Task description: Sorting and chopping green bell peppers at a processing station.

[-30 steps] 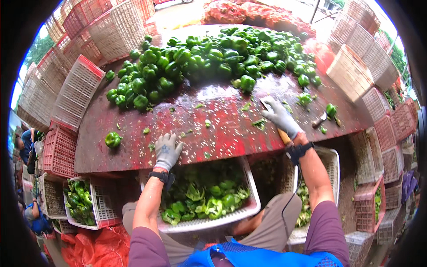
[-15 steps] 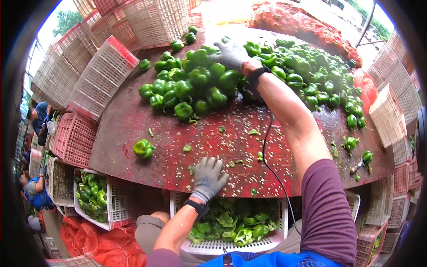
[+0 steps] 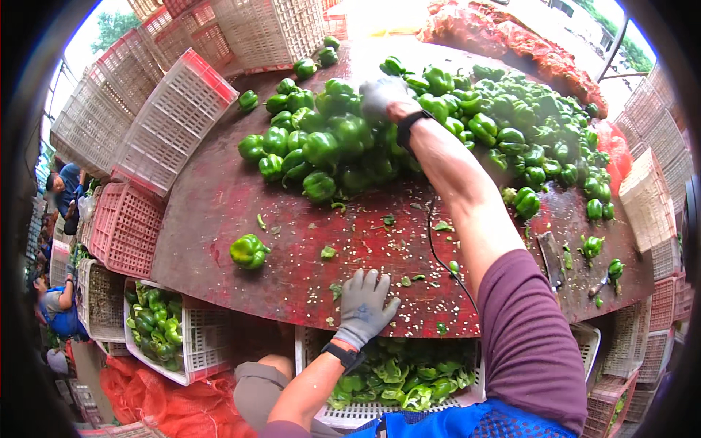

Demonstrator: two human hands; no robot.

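Peppers (image 3: pixel 321 148) lie in a broad green heap across the far half of the bench (image 3: pixel 208 212), whole and glossy, some of them blurred. The right hand (image 3: pixel 385 98), in a grey glove, reaches over the middle of that heap with its back toward the camera; its fingers are hidden and blurred, so I cannot tell how far they are bent or whether they have hold of a pepper. A thin black cable (image 3: pixel 439 255) hangs from the strap at that wrist. The left hand (image 3: pixel 365 308), gloved alike, is palm down at the near edge of the bench, fingers spread and nothing in its grasp, among pale seeds and green scraps. A single pepper (image 3: pixel 249 252) sits apart, farther left. To the right, a wide-bladed knife (image 3: pixel 549 259) lies beside the purple sleeve (image 3: pixel 529 328), and a smaller knife (image 3: pixel 599 285) lies near two more peppers. Under the near edge, a white crate (image 3: pixel 365 416) holds opened peppers (image 3: pixel 418 381); another crate (image 3: pixel 205 337) of peppers stands to the left, beside red mesh sacking (image 3: pixel 171 404).
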